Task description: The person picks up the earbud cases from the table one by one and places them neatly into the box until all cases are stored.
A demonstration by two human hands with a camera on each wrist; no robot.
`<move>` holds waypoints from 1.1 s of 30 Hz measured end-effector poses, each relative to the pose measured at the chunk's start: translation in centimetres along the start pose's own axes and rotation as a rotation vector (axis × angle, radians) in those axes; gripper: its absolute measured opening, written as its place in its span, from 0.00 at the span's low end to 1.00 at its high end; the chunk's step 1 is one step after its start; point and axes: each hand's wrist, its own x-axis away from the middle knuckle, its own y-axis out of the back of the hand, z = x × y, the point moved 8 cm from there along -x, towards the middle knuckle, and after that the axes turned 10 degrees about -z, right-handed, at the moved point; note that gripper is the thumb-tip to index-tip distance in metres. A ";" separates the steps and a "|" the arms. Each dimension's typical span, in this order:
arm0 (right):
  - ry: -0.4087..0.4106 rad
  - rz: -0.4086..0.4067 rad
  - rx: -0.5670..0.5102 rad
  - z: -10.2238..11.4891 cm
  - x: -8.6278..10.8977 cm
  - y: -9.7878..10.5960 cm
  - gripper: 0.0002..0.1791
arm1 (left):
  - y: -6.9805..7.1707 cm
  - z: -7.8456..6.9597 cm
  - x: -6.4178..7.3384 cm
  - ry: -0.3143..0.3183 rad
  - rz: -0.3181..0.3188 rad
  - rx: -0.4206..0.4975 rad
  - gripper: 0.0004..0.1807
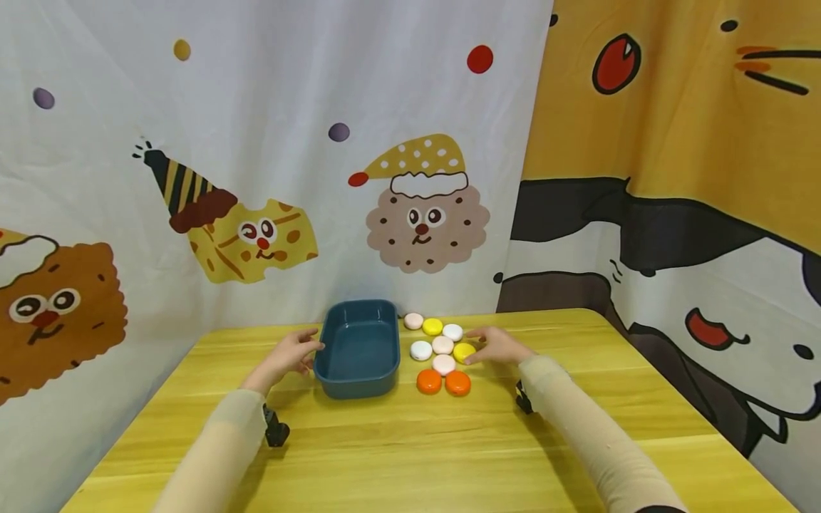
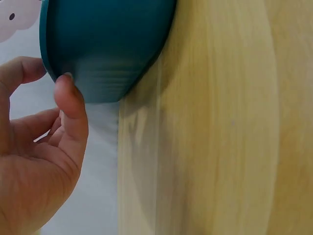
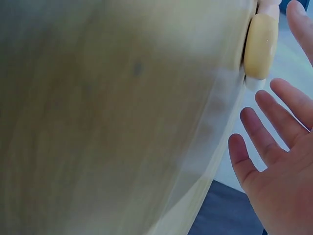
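A dark blue rectangular tub (image 1: 356,390) stands toward the back of the table. My left hand (image 1: 291,354) is at its left side, and in the left wrist view the thumb and index finger pinch the rim. Right of the tub lie several round, flattened pieces in pink, white, yellow and orange, close together. Nearest to my right hand (image 1: 500,347) are a yellow piece (image 1: 463,353) and a white piece (image 1: 452,332). In the right wrist view that hand's fingers (image 3: 266,139) are spread and hold nothing, just beside a yellow piece (image 3: 260,46).
Two orange pieces (image 1: 429,381) lie at the front of the group. The wooden table (image 1: 398,456) reaches back to a hanging cloth (image 1: 256,107) with cartoon prints. At the right hangs another printed cloth (image 1: 693,142). Each wrist carries a small black device (image 1: 276,431).
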 end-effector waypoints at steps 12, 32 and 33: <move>-0.012 0.002 0.015 -0.3 -0.6 -0.6 0.36 | -0.6 0.6 -0.3 -0.004 -0.019 0.092 0.37; -0.006 0.001 0.004 0.4 -0.9 -1.4 0.33 | -0.9 -0.2 0.6 -0.018 0.013 0.189 0.35; -0.007 0.004 0.005 0.5 -0.9 -1.5 0.32 | -0.9 0.1 0.5 -0.017 0.009 0.196 0.35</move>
